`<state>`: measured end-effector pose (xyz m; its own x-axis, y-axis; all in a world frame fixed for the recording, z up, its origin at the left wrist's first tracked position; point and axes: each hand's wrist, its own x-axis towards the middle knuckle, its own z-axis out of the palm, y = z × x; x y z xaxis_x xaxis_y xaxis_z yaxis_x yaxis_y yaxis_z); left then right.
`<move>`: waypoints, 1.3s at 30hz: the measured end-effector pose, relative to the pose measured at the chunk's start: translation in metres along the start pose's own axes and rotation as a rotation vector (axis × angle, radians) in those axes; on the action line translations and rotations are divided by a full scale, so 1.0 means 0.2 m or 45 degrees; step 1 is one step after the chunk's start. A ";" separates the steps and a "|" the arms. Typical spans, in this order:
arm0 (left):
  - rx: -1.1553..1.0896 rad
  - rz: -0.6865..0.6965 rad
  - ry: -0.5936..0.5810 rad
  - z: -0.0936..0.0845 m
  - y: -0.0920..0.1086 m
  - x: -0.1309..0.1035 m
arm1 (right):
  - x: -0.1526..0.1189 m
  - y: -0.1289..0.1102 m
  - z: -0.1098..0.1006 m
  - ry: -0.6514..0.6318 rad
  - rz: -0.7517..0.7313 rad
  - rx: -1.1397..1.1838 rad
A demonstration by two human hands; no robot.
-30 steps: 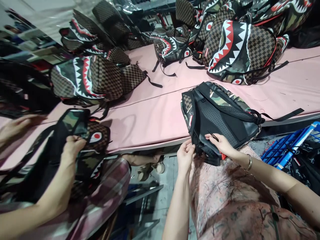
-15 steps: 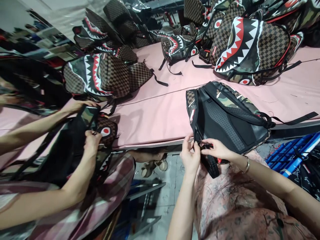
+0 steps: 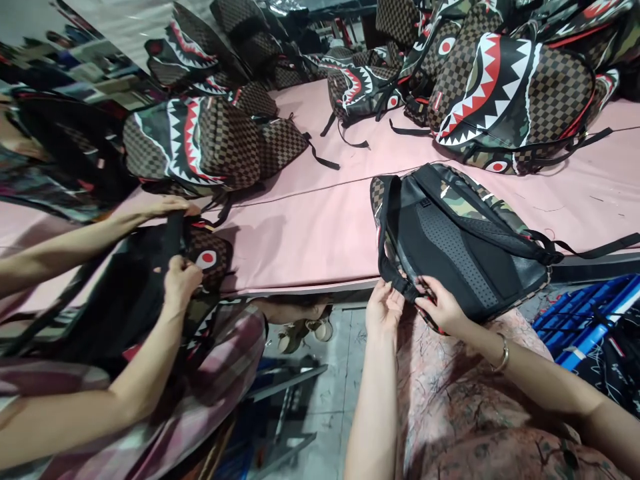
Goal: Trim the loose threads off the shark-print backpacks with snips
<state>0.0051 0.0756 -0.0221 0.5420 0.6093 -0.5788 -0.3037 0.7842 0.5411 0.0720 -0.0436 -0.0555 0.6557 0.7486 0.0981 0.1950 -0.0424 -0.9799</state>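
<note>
A backpack (image 3: 440, 247) with a black padded back panel lies back side up, over the table's front edge and against my lap. Its near shoulder strap (image 3: 383, 247) curves down the left side to a black buckle end. My left hand (image 3: 384, 308), palm turned up, has its fingers curled at the lower end of this strap. Close by on the right, my right hand (image 3: 443, 308) grips the lower left edge of the backpack beside the strap end. What lies under its fingertips is partly hidden. A bracelet (image 3: 503, 352) circles my right wrist.
On the pink table (image 3: 300, 233) several shark-mouth backpacks lie, one large checkered backpack (image 3: 560, 100) behind mine. At left, a co-worker's hands (image 3: 183, 283) work on another dark backpack (image 3: 135, 293). Blue slats (image 3: 590, 320) stand low at right.
My hands have moved slightly lower and apart. The near strap, bunched downward before, now lies stretched in a curve along the backpack's left side. The co-worker's strap panel has turned to its black side.
</note>
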 end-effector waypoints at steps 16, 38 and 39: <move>2.385 1.658 -0.242 -0.15 0.03 -0.12 | 0.09 -0.02 0.10 0.011 0.284 0.001; 0.715 0.167 -0.197 -0.02 -0.06 -0.21 | -0.02 -0.04 -0.05 0.055 0.345 0.126; 0.728 0.165 -0.208 -0.02 -0.06 -0.21 | -0.03 -0.06 -0.05 0.067 0.338 0.118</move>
<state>-0.0175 0.0408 -0.0077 0.6558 0.6343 -0.4094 0.0688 0.4898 0.8691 0.0731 -0.0553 -0.0433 0.7125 0.6838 -0.1578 -0.0548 -0.1699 -0.9839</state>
